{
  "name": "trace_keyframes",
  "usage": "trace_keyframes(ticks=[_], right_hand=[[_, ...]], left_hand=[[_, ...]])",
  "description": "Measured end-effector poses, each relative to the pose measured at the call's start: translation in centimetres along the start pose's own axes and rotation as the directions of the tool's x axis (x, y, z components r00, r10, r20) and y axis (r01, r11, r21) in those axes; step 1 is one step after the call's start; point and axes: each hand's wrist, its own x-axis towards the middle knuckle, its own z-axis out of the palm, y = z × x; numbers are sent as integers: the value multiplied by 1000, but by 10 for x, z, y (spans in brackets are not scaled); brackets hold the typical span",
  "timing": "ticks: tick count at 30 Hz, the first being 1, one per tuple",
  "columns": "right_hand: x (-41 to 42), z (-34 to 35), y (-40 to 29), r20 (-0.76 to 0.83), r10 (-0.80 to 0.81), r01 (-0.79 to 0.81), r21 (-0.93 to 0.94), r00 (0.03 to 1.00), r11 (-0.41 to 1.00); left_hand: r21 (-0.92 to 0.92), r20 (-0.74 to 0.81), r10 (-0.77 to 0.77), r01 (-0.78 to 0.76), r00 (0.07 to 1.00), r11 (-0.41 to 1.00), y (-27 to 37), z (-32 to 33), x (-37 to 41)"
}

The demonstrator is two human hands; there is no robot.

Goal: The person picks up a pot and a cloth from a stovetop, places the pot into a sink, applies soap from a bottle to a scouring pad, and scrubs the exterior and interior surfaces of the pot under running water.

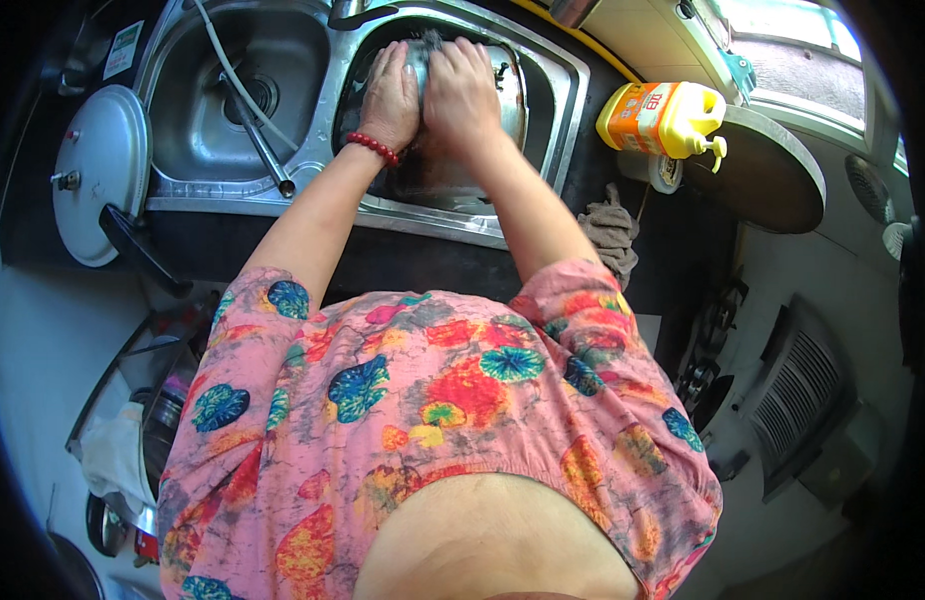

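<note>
In the right sink basin (554,120) lies a metal pot (451,171), seemingly tilted on its side, with a small fitting on its wall. My left hand (391,97), with a red bead bracelet (372,148) at the wrist, is laid over the pot with its fingers pointing away from me. Close beside it, my right hand (462,94) presses on the pot with curled fingers and looks blurred. A small grey tuft (432,39) shows at the fingertips; whether it is a scourer or splashing water is unclear. My palms are hidden.
A tap (357,10) reaches in behind. The left basin (179,112) holds a hose with a metal tube (256,139). A pot lid (95,172) with a black handle leans at left. A yellow pump bottle (661,120), a rag (609,229) and a round board (770,169) are at right.
</note>
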Motion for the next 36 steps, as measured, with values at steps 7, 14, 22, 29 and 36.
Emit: trace_keyframes(ticks=[7,14,22,29,36], right_hand=[[-36,-19,-3,-61,-20,15,-88,998,996],[-48,-26,-10,-137,-8,8,-2,991,1000],[-62,-80,49,-196,369,-309,281,909,909],[-29,-73,101,625,512,-785,593,589,180],[-11,-75,100,644,633,-765,632,430,-124]], left_hand=[[-36,-54,-10,8,999,999,2,6,6],[56,-35,-16,18,999,998,5,7,8],[547,54,137,-144,989,825,54,11,-3],[529,116,130,-172,985,831,61,14,-4],[512,100,84,-124,991,850,55,17,0]])
